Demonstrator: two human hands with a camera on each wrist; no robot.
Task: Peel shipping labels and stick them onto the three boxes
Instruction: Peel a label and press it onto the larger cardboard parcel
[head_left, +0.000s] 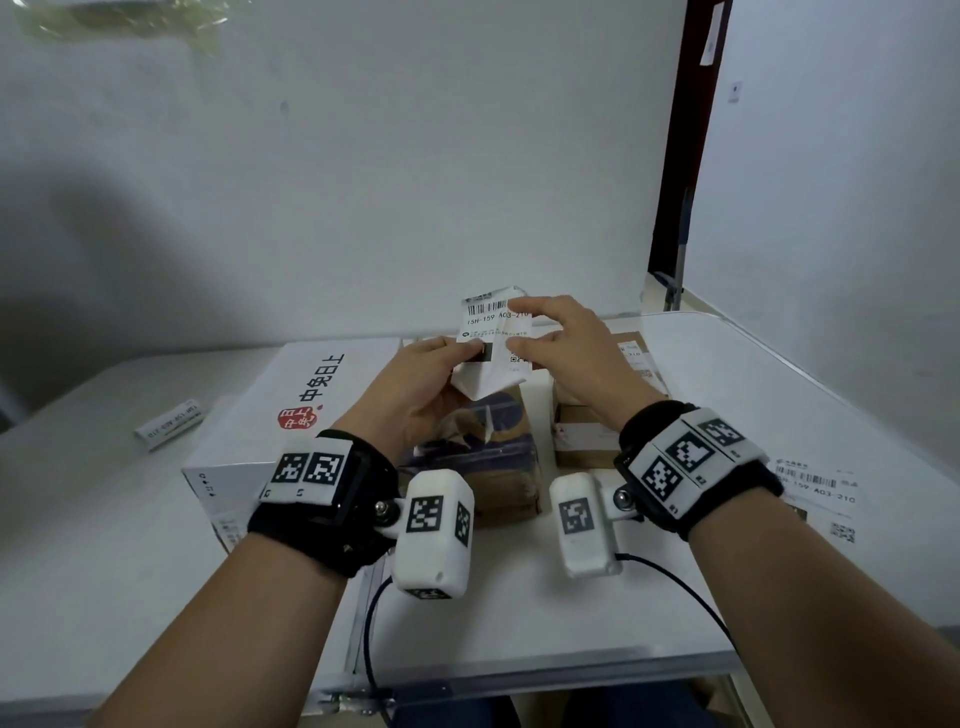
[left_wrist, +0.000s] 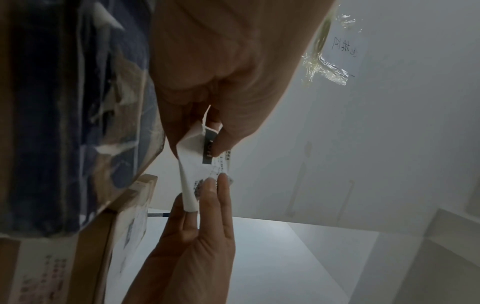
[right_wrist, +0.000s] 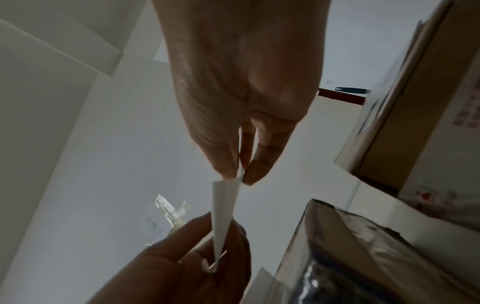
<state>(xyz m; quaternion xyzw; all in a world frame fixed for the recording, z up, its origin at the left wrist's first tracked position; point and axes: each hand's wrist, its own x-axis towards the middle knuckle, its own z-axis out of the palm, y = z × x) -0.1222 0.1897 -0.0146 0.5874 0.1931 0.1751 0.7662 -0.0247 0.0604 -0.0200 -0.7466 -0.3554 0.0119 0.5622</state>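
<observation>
A white shipping label (head_left: 493, 332) with a barcode is held up above the middle box. My left hand (head_left: 431, 374) pinches its lower left part between thumb and fingers (left_wrist: 221, 142). My right hand (head_left: 561, 343) pinches its right edge (right_wrist: 241, 174), the index finger stretched over the top. The label's backing curls away below (left_wrist: 189, 185). Three boxes stand on the table: a large white box (head_left: 291, 415) on the left, a brown box with blue print (head_left: 483, 457) in the middle, and a brown box (head_left: 597, 415) bearing a label on the right.
Another label sheet (head_left: 815, 488) lies flat on the white table (head_left: 675, 571) at the right. A folded paper strip (head_left: 169, 423) lies at the far left. A white wall stands behind, with a dark door frame (head_left: 675, 156) at the back right.
</observation>
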